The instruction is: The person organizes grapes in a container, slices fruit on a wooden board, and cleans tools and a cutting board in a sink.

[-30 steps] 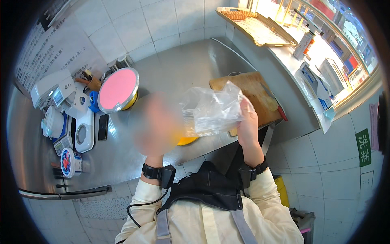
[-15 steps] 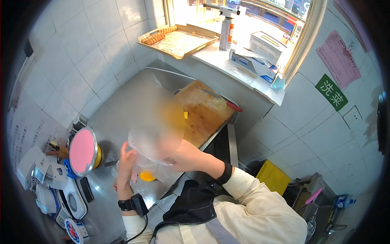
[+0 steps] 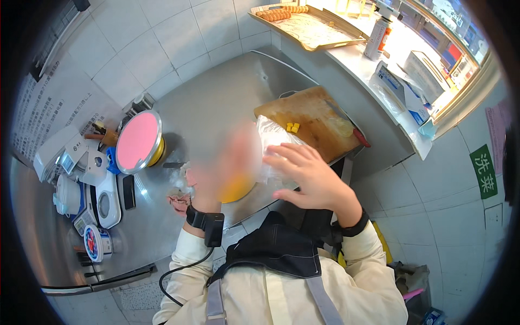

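Note:
My right hand (image 3: 311, 176) has its fingers spread apart at the near edge of the cutting board, and nothing shows in its grip. Just beyond its fingertips lies a crumpled clear plastic bag (image 3: 273, 134); whether the fingers touch it I cannot tell. My left hand (image 3: 208, 181) reaches over the steel table, its fingers smeared by a blur. Right beside it is a rounded yellow thing (image 3: 238, 190), partly blurred, whose kind I cannot make out. Small yellow cubes (image 3: 293, 128) sit on the wooden cutting board (image 3: 319, 111).
A pink-topped round turntable (image 3: 139, 142) stands left on the steel table (image 3: 216, 81), near a white kitchen scale (image 3: 108, 203) and a lidded tub (image 3: 97, 244). A red-handled knife (image 3: 361, 138) lies at the board's right end. A pastry tray (image 3: 309, 32) and torch canister (image 3: 378, 38) occupy the sill.
My head view has shifted. My right hand has opened and drawn away from the plastic bag, which now rests by the board. The left hand has moved beside the yellow thing.

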### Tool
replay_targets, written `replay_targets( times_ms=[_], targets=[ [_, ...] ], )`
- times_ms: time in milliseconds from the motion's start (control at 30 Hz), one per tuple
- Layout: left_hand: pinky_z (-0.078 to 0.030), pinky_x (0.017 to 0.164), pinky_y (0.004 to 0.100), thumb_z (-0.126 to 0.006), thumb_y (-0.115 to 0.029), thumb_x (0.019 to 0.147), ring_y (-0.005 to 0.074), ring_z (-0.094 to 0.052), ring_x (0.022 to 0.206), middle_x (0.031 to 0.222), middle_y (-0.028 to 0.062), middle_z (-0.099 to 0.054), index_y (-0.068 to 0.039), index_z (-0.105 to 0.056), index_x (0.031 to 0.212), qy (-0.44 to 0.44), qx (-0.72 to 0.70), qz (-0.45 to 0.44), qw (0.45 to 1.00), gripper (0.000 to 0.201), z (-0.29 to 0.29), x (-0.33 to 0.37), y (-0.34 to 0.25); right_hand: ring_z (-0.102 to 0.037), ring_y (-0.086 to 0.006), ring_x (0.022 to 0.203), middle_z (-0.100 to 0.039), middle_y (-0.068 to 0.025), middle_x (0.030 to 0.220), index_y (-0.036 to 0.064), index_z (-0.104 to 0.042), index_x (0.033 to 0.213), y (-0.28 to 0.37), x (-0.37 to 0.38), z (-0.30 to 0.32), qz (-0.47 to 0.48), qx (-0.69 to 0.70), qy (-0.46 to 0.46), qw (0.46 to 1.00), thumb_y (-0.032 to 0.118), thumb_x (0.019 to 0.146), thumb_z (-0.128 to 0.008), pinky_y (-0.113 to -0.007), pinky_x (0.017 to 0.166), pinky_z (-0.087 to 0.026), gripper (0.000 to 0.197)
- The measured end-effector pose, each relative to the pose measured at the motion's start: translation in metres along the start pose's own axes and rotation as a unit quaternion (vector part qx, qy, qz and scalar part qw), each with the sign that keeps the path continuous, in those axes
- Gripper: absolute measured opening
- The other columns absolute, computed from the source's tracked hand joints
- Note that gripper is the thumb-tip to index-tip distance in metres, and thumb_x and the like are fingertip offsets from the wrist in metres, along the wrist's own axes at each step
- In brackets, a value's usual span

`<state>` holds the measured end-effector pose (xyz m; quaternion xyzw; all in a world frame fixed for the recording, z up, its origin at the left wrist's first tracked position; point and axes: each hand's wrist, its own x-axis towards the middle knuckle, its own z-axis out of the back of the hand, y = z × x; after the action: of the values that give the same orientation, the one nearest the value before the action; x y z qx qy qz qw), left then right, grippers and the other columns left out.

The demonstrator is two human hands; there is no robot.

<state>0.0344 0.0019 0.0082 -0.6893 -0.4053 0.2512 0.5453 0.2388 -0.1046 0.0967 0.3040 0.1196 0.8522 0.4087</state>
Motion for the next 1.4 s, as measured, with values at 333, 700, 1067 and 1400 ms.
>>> replay_targets(
  times_ms=[333, 700, 1067, 1400],
  targets=[
    [-0.044, 0.085, 0.0281, -0.04, -0.009, 0.086, 0.0166, -0.054, 0.098, 0.11, 0.0097, -0.053, 0.0, -0.042, 0.119, -0.041, 0.066, 0.002, 0.997, 0.034, -0.055, 0.045, -0.073, -0.05, -0.0257, 0.099, -0.056, -0.0106, 0.099, 0.0088, -0.058, 0.098, -0.086, -0.01, 0.14, -0.115, -0.316, -0.171, 0.926, 0.018, 0.067, -0.066, -0.037, 0.085, -0.039, 0.033],
    [-0.041, 0.086, 0.0272, -0.041, -0.012, 0.087, 0.0151, -0.051, 0.1, 0.112, 0.0092, -0.051, 0.0, -0.038, 0.121, 0.004, -0.087, -0.008, 0.996, 0.036, -0.105, 0.146, -0.094, -0.057, -0.0176, 0.068, -0.059, -0.0059, 0.069, 0.005, -0.055, 0.077, -0.183, -0.033, 0.227, -0.191, -0.154, -0.523, 0.816, -0.005, 0.076, -0.041, -0.028, 0.063, -0.044, 0.017],
    [-0.045, 0.077, 0.026, -0.044, -0.011, 0.085, 0.0125, -0.054, 0.087, 0.097, 0.0059, -0.056, -0.004, -0.046, 0.109, 0.03, -0.022, -0.068, 0.997, 0.025, -0.17, 0.255, -0.101, -0.06, -0.0268, 0.076, -0.063, -0.0138, 0.079, 0.0036, -0.063, 0.085, -0.189, -0.063, 0.327, -0.481, -0.416, -0.153, 0.757, 0.037, 0.074, -0.049, -0.034, 0.072, -0.046, 0.038],
    [-0.048, 0.071, 0.0264, -0.047, -0.01, 0.084, 0.0129, -0.055, 0.08, 0.09, 0.0051, -0.055, -0.002, -0.049, 0.105, 0.085, -0.011, -0.038, 0.996, 0.023, -0.223, 0.307, -0.113, -0.062, -0.0252, 0.071, -0.061, -0.0192, 0.076, -0.0064, -0.059, 0.09, -0.173, -0.053, 0.337, -0.496, -0.365, -0.276, 0.738, 0.028, 0.059, -0.07, -0.032, 0.064, -0.048, 0.047]
  ],
)
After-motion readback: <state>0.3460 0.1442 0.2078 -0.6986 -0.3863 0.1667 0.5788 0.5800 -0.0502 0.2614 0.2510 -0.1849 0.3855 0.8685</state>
